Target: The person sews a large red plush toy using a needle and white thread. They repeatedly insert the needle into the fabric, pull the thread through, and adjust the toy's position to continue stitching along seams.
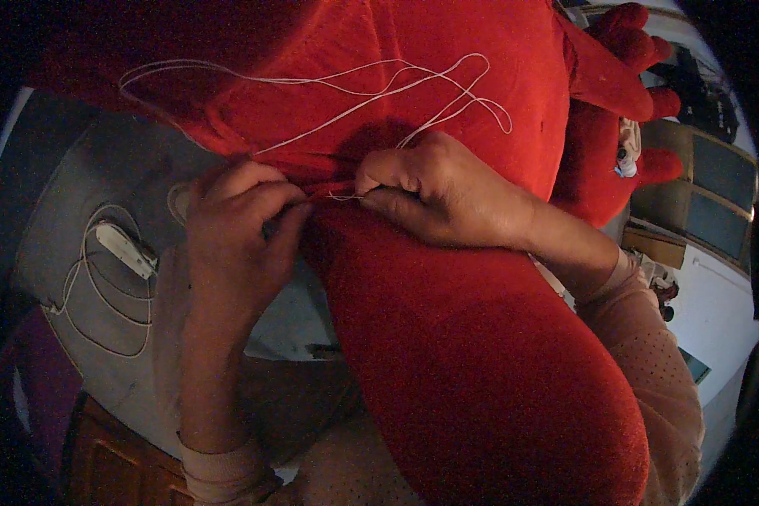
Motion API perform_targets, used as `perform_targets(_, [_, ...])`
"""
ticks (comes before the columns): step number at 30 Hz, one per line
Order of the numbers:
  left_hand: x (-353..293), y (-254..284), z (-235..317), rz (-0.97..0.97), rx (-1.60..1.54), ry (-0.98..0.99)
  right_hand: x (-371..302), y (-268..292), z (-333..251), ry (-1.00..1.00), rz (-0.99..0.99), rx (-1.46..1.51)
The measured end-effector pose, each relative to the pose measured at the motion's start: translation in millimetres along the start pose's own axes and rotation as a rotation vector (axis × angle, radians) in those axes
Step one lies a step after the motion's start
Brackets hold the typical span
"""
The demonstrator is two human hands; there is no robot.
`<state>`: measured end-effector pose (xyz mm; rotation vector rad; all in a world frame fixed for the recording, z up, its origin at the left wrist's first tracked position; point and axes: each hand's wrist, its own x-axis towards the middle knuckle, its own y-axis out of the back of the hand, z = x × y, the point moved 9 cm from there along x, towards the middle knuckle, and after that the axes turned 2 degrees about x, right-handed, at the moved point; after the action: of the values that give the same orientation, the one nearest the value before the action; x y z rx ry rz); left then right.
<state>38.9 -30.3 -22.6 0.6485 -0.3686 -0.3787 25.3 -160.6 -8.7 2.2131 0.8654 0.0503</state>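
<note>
A large red plush piece (472,337) with a short velvety surface lies across my lap and fills the middle of the view. My left hand (240,211) is closed, pinching a fold of the red fabric at a seam. Just to its right, my right hand (438,190) is closed with thumb and forefinger together on white thread (320,80). Short thread ends show at those fingertips, close to the fold. A needle, if there is one, cannot be made out. Long doubled loops of the thread lie over the red plush beyond both hands.
At the left, a white power strip (125,249) with a coiled cord lies on a grey surface (46,211). Wooden furniture (122,460) stands at the lower left. More red plush parts (599,160) lie at the upper right, near a glass-fronted cabinet (717,185).
</note>
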Motion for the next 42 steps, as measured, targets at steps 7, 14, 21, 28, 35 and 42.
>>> perform_targets(7, [-2, 3, 1, 0.005, 0.061, -0.054, 1, -2, -2, -0.005, 0.009, -0.075])
perform_targets(14, [-6, 1, -2, -0.016, 0.008, -0.015, 5, -8, 0, -0.057, -0.007, -0.160])
perform_targets(21, [-9, 9, 13, 0.081, 0.048, -0.138, 8, -11, -11, 0.043, 0.030, -0.289])
perform_targets(28, [-11, 7, 14, 0.059, 0.071, -0.101, 18, -18, -8, -0.121, -0.074, -0.282])
perform_targets(35, [-14, 7, 3, 0.092, -0.033, -0.002, 8, -9, -14, 0.014, 0.051, -0.327])
perform_targets(42, [-13, 8, 4, 0.081, -0.043, 0.012, 4, -6, -12, 0.040, 0.075, -0.262])
